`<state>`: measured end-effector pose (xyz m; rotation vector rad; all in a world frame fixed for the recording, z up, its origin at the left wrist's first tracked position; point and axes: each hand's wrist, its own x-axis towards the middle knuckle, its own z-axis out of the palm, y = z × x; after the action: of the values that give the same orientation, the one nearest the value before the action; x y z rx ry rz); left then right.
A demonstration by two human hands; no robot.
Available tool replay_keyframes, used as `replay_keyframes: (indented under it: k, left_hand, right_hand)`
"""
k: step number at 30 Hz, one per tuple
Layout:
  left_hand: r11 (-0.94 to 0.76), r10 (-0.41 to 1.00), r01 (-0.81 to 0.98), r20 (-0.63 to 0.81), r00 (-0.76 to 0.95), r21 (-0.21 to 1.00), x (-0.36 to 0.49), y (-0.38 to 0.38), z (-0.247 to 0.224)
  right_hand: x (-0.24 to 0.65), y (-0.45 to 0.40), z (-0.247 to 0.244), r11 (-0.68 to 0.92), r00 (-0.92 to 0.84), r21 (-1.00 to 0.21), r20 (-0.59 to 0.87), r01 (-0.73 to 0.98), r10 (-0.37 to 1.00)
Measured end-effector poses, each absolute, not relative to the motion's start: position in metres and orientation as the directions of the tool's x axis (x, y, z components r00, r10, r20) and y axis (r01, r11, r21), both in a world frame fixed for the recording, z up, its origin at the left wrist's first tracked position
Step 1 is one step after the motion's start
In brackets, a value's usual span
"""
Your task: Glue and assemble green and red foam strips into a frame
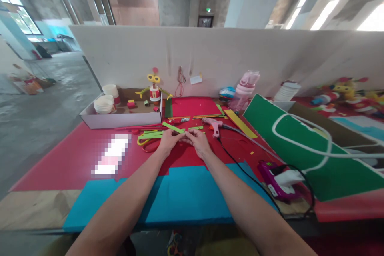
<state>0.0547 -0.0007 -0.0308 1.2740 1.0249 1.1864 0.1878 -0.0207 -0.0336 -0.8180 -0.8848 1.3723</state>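
A light green paper strip (173, 127) slants up to the left from between my hands, over the red table sheet. My left hand (169, 140) is closed on the strip near its lower end. My right hand (198, 141) meets it fingertip to fingertip, its fingers pinched together; what they hold is too small to make out. Behind my left hand lie more green strips (150, 135) and yellow-handled scissors (143, 141). Another short green piece (196, 128) is just behind my right hand. A pink glue gun (214, 125) rests to the right.
A white box (126, 119) holds paper cups and small rolls, with a paper figure (154, 93) at its right end. Blue sheets (186, 196) lie in front. At the right are a green board (282, 148), a purple power strip (277, 188), cables and a pink bottle (244, 90).
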Motion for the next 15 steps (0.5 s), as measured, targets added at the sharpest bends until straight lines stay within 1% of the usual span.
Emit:
replay_keyframes:
  k: [5,9,11,15]
  left_hand:
    - [-0.090,0.991,-0.056,0.094,0.092,0.994,0.0537,0.0006,-0.0317]
    - [-0.055,0.989,-0.154,0.075,0.125,0.986,0.0534,0.0001,-0.0321]
    - [-0.043,0.988,-0.175,0.068,0.137,0.984,0.0535,0.0003,-0.0330]
    - [-0.065,0.988,-0.097,0.078,0.133,0.993,0.0539,0.0013,-0.0339]
  right_hand:
    - [0.1889,-0.0199,-0.0348,0.023,0.006,-0.894,0.023,-0.448,1.000]
    - [0.1888,-0.0187,-0.0361,0.021,0.019,-0.896,0.014,-0.445,1.000]
    - [0.1885,-0.0182,-0.0364,0.023,0.029,-0.891,0.012,-0.454,1.000]
    - [0.1888,-0.0182,-0.0361,0.028,0.043,-0.886,0.010,-0.463,0.999]
